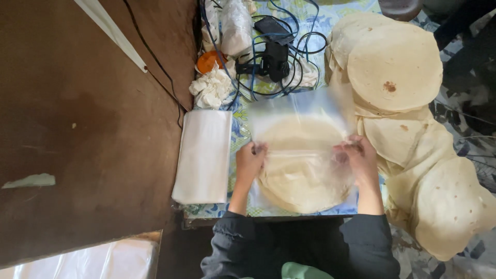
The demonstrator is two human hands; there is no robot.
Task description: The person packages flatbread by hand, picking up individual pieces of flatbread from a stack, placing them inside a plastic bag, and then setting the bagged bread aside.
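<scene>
A stack of round pale flatbreads lies inside a clear plastic bag on the patterned table cover in front of me. My left hand grips the bag's left side at the edge of the stack. On the right side, my right hand pinches the plastic against the bread. The upper part of the bag is blurred.
Large loose flatbreads are piled at the right, with more trailing toward me. A flat stack of white bags lies left of my hands. Black cables and a charger, crumpled tissue and an orange lid sit at the far end.
</scene>
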